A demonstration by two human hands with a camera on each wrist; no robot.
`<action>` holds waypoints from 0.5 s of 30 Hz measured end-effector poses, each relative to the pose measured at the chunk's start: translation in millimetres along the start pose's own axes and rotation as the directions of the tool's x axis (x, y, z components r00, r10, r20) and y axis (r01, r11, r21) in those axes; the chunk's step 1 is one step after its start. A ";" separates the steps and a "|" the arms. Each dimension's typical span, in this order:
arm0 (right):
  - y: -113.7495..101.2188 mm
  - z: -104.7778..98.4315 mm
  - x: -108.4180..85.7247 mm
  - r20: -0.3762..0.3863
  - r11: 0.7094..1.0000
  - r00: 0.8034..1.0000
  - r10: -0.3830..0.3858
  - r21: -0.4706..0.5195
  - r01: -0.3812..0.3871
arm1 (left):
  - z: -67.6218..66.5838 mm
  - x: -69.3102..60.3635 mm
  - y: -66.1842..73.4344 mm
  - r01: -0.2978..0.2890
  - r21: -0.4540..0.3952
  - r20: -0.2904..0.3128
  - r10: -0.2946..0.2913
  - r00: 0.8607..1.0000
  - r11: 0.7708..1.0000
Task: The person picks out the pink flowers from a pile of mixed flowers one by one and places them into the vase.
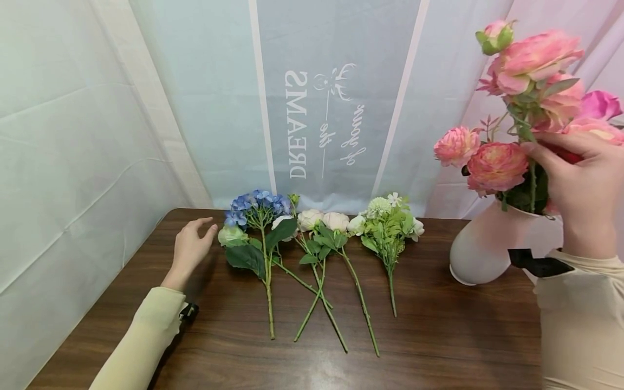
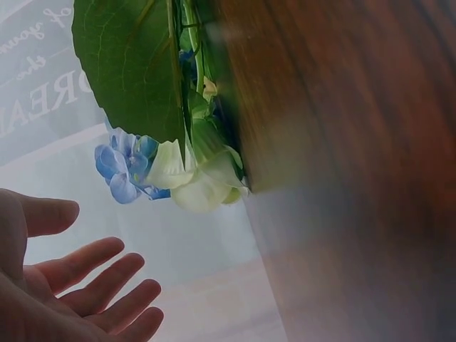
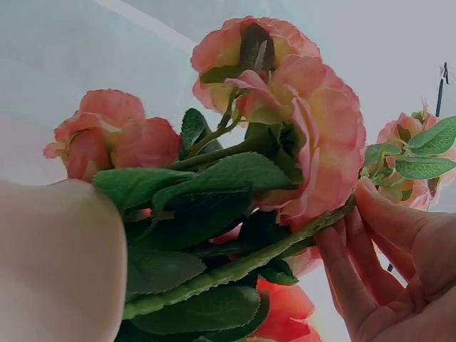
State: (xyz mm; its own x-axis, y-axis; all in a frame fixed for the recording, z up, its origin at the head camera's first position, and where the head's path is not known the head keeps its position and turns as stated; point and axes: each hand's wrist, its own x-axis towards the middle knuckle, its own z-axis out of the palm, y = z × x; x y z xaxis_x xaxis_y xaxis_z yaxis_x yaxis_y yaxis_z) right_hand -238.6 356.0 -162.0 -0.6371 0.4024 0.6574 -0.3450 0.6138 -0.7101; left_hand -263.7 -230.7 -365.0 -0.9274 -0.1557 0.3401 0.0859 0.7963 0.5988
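Observation:
At the right, my right hand [image 1: 587, 184] pinches the green stem [image 3: 242, 265] of a pink artificial peony spray [image 1: 541, 57] between thumb and fingers. The stem runs down into a white vase [image 1: 478, 246]; its lower end is hidden inside. More pink peonies [image 1: 498, 168] fill the vase mouth. Over the table's left side hovers my left hand [image 1: 192, 246], fingers loosely spread, holding nothing. Just right of it lie a blue hydrangea [image 1: 258, 206] and a pale green-white flower [image 2: 203, 182], apart from the fingers.
Several white roses [image 1: 335, 221] with crossing stems lie along the middle of the brown wooden table [image 1: 244, 363]. Right of them rests a white-green flower bunch [image 1: 389, 233]. A printed curtain [image 1: 336, 49] hangs behind the table's back edge.

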 end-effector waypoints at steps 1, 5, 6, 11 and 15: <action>0.7 -0.1 -0.2 -0.007 1.000 1.000 0.000 0.008 0.000 | 0.0 -0.1 -0.1 0.000 0.000 -0.001 0.000 1.000 1.000; 3.3 -1.0 -1.5 -0.031 0.998 0.999 0.009 0.055 -0.007 | -0.3 -0.5 -0.5 0.006 -0.001 0.004 -0.006 1.000 1.000; 4.0 -1.0 -1.7 -0.036 0.998 0.999 0.005 0.060 -0.003 | -0.4 -0.6 -0.6 0.009 -0.001 0.005 -0.009 1.000 1.000; 6.9 -0.7 -2.4 -0.057 0.997 0.998 -0.011 0.070 0.015 | -0.6 -0.5 -1.3 0.016 0.000 0.008 -0.016 1.000 1.000; 10.4 0.5 -4.2 -0.077 0.997 0.997 -0.006 0.076 0.011 | -0.6 -0.7 -1.1 0.014 -0.002 0.005 -0.014 1.000 1.000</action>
State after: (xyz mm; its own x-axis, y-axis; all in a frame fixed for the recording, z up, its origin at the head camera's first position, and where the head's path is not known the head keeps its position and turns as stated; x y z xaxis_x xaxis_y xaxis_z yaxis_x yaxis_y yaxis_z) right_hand -239.9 360.3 -172.2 -0.5798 0.4504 0.6789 -0.4035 0.5652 -0.7195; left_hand -263.0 -231.8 -365.4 -0.9302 -0.1643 0.3281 0.0733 0.7930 0.6047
